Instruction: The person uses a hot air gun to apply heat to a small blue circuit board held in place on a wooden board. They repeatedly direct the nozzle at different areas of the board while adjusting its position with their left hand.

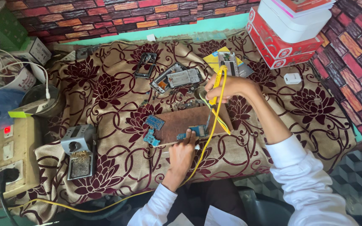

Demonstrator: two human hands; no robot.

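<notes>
My right hand (227, 88) grips a yellow soldering iron (217, 86), its tip pointing down at a small blue circuit board (196, 131) on a brown wooden board (185, 121). My left hand (182, 157) rests at the wooden board's near edge, fingers pressing the small circuit board; something thin and white pokes out beside it. The iron's yellow cord (206, 142) loops down across the cloth toward me. Two more blue circuit boards (153, 127) lie at the wooden board's left end.
Dismantled phone frames and parts (177, 77) lie behind the board on a maroon flowered cloth (118, 159). A metal soldering stand (79, 152) sits at left, a switchboard with a black plug (5, 161) beyond it. Red and white boxes (285, 33) are stacked at back right.
</notes>
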